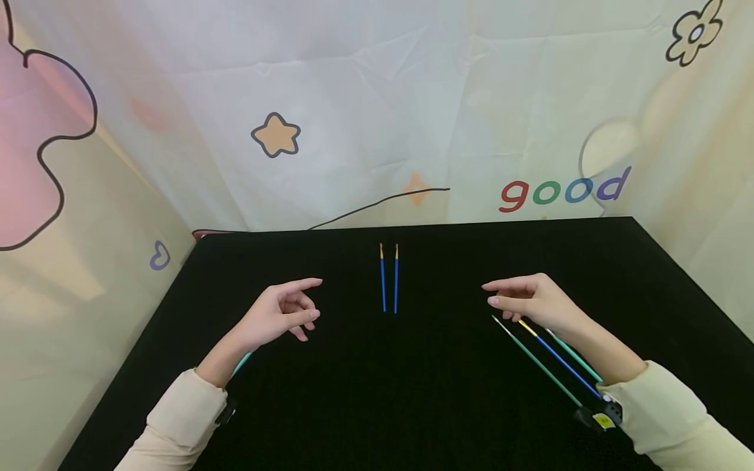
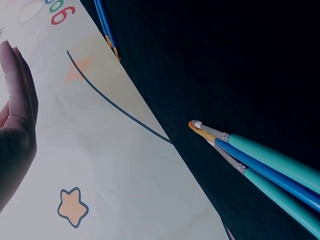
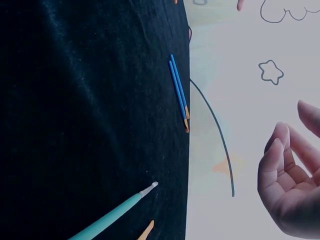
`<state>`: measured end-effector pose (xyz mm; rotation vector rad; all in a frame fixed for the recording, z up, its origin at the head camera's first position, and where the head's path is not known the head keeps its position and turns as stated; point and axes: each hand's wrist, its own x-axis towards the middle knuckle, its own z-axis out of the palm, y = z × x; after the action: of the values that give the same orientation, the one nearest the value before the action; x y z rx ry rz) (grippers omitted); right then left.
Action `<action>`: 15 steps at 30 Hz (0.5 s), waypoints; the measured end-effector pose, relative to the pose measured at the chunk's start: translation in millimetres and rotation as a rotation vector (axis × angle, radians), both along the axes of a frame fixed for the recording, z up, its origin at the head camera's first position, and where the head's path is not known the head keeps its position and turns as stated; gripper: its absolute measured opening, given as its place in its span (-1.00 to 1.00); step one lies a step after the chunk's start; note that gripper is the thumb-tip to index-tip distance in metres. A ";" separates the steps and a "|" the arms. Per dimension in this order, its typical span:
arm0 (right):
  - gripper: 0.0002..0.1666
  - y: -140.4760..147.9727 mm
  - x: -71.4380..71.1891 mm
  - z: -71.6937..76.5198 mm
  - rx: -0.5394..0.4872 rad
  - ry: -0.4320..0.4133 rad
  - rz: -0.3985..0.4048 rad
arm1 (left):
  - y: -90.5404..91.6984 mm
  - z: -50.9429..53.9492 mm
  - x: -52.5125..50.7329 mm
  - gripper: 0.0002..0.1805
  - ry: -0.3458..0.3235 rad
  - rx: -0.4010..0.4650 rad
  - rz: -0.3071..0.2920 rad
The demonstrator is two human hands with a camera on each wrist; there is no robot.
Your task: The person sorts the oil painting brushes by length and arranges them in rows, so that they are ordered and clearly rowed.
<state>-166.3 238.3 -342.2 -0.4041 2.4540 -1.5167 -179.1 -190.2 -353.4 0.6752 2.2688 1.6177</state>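
Two blue paintbrushes lie side by side at the middle of the table, bristles toward the back. My left hand hovers left of them, index finger extended, the others loosely bent, holding nothing. Under that arm lie two green paintbrushes and a blue paintbrush, mostly hidden in the head view. On the right, my right hand hangs with relaxed fingers, also holding nothing. Below it another blue paintbrush lies between two green paintbrushes, partly covered by the hand and wrist.
A black cloth covers the table. Behind it hangs a pale curtain printed with a star, a flower and the word "good". A small dark device with a yellow label is at the right cuff.
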 end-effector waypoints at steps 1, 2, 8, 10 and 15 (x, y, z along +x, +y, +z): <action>-0.54 1.2 0.7 -0.5 -0.003 0.000 0.000 | -0.7 -0.2 0.7 -0.39 -0.002 -0.002 0.001; -0.54 2.3 1.5 -0.9 -0.010 -0.003 -0.002 | -1.4 -0.5 1.4 -0.39 -0.003 -0.004 0.005; -0.55 9.7 6.8 -2.3 -0.035 0.004 0.004 | -5.4 -1.3 3.2 -0.36 0.004 -0.001 0.018; -0.56 12.4 8.7 -3.2 -0.037 0.013 0.006 | -7.1 -1.4 3.4 -0.36 0.010 -0.003 0.015; -0.57 21.0 12.2 -8.5 -0.020 0.045 0.000 | -13.2 -2.1 5.1 -0.38 0.031 0.000 0.014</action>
<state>-154.0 259.4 -350.7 -0.4465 2.4750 -1.5502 -174.1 -203.4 -355.6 0.6897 2.3003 1.6248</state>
